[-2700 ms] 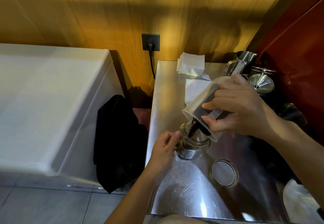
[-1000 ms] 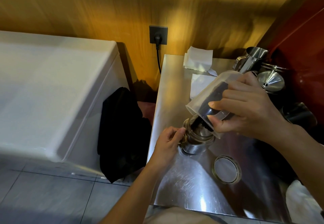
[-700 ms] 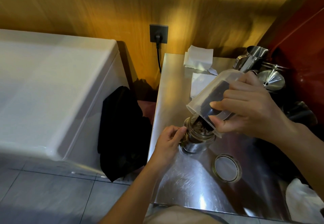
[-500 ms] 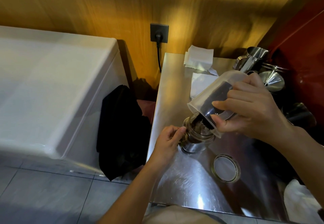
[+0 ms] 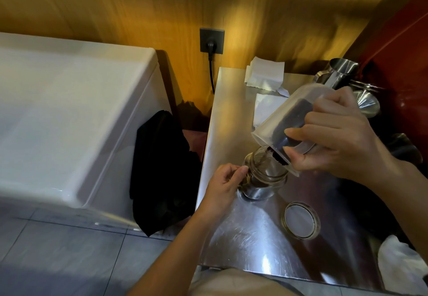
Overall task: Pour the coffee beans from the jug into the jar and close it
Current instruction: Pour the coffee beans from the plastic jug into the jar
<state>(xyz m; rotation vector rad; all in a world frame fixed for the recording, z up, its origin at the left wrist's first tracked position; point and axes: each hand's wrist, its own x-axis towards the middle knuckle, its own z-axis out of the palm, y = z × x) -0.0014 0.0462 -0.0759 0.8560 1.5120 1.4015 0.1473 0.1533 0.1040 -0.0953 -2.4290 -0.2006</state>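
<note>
A clear plastic jug with dark coffee beans inside is tipped steeply, mouth down-left, over a small glass jar. My right hand grips the jug's handle side. Beans sit at the jug's lip just above the jar's open mouth, and a layer of beans lies in the jar's bottom. My left hand holds the jar's left side on the steel counter. The jar's round lid lies flat on the counter to the right of the jar.
White paper napkins lie at the counter's back. Steel pitchers and a funnel crowd the back right corner. A white cloth sits at the front right. A white chest and a black cloth stand left of the counter.
The jug has stayed tilted over the jar while beans kept falling in; the bean level in the jar has risen. Both hands have kept their holds.
</note>
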